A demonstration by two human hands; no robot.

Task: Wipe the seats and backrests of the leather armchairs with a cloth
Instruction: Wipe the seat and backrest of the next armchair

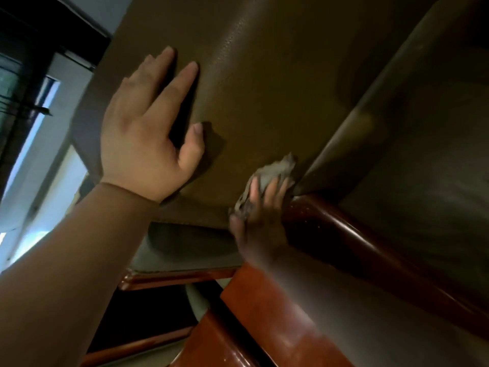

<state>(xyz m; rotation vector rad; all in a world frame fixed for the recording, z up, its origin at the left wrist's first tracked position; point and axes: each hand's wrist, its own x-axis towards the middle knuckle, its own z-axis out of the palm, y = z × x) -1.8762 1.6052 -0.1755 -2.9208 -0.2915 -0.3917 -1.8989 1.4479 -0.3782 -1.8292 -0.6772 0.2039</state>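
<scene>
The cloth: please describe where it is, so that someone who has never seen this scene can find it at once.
Start from the large brown leather cushion that fills the upper middle of the view. Follow it down to its lower corner, where it meets the glossy red-brown wooden armrest. The cloth is there under the right hand, pale grey and crumpled, the only soft, light thing among dark leather and shiny wood.
</scene>
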